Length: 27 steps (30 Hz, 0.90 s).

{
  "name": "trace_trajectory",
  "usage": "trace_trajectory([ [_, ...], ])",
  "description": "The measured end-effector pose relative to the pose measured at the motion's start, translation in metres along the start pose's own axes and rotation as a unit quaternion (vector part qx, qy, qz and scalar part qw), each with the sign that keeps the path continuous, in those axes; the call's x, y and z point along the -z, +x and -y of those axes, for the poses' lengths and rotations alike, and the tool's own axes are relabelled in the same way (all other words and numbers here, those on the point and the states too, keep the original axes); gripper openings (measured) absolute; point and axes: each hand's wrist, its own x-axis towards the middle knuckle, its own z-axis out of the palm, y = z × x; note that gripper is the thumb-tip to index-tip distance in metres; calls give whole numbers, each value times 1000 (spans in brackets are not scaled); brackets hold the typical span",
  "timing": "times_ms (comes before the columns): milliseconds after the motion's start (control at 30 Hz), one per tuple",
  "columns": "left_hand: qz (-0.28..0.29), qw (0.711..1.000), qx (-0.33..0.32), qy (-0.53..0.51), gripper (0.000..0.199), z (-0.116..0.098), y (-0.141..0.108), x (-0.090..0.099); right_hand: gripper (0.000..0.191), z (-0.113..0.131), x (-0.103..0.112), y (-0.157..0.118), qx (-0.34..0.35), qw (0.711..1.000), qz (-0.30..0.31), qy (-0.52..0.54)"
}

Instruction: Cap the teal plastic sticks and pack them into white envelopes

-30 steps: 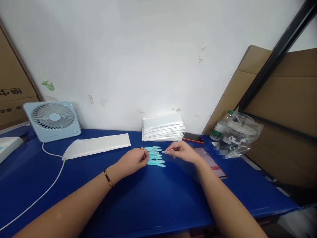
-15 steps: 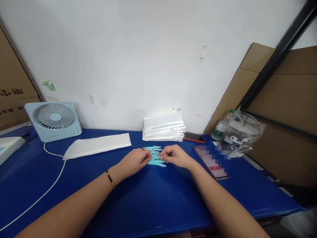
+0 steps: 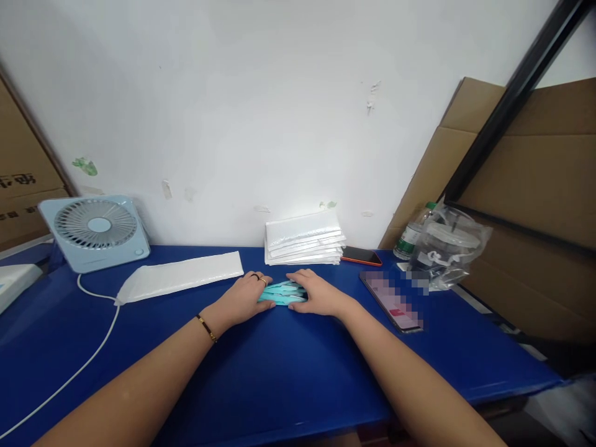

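Observation:
Several thin turquoise pieces lie gathered in a flat bundle on the blue table. My left hand is curved round the bundle's left end, thumb at the near side and fingers at the far side. Round the right end my right hand grips in the same way. Behind the hands stands a pile of white padded envelopes. A single white envelope lies flat to the left of my left hand.
A light blue fan with a white cable stands at the left. To the right are an orange-edged phone, a larger phone, a green-capped bottle and a bagged cup. Cardboard borders the right side.
Both hands have gone from pinching at the middle of the spread turquoise pieces to clasping their two ends. The pieces are now closer together. The view has shifted slightly.

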Motion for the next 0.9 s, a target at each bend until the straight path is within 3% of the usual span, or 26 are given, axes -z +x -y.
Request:
trace_trajectory([
  [100, 4, 999, -30, 12, 30, -8, 0, 0, 44, 9, -2, 1, 22, 998, 4, -51],
  [200, 15, 999, -33, 38, 19, -16, 1, -4, 31, 15, -7, 4, 27, 994, 16, -109],
  [400, 35, 994, -22, 98, 19, -25, 4, -8, 24, 20, -12, 8, 31, 979, 26, -199],
  [533, 15, 994, -7, 111, 20, -27, 4, -6, 28, 30, 2, 0, 7, 990, 17, -137],
  [633, -7, 999, 24, 41, 18, -29, 5, -4, 45, 44, 19, -10, 20, 998, -48, -33],
  [733, -62, 993, 37, -92, 8, -40, 6, -2, 61, 63, 36, -20, 67, 984, -157, 44],
  [833, -128, 964, 15, -231, 8, -59, 5, -5, 36, 84, 40, -24, 116, 959, -247, 72],
  [900, -130, 943, 3, -308, 7, -70, 3, -9, 26, 94, 35, -22, 154, 950, -262, 66],
])
